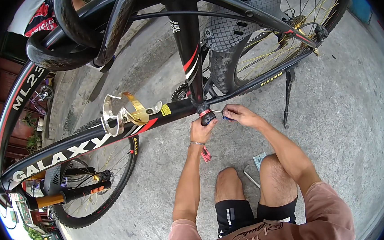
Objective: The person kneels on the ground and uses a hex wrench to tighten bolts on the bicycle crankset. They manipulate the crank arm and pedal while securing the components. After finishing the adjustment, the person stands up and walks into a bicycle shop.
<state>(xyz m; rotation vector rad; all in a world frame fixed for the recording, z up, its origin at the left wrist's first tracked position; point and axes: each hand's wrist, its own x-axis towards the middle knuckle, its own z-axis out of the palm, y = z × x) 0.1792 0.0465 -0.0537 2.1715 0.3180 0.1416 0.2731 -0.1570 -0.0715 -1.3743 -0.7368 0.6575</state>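
Note:
A black bicycle frame with red and white stripes spans the view. Low on its upright tube is a small black part with a red band. My left hand is closed round this part from below, thumb on its front. Just to the right, my right hand pinches the blue handle of a screwdriver, whose metal shaft points left into the part; its tip is too small to make out. A gold and silver bottle cage is fixed on the lower tube, left of my hands.
Pavement carries a pink object, a bent silver tool and a pale blue packet near my knees. The rear wheel, kickstand and front wheel surround the work. A thick black coiled lock hangs above.

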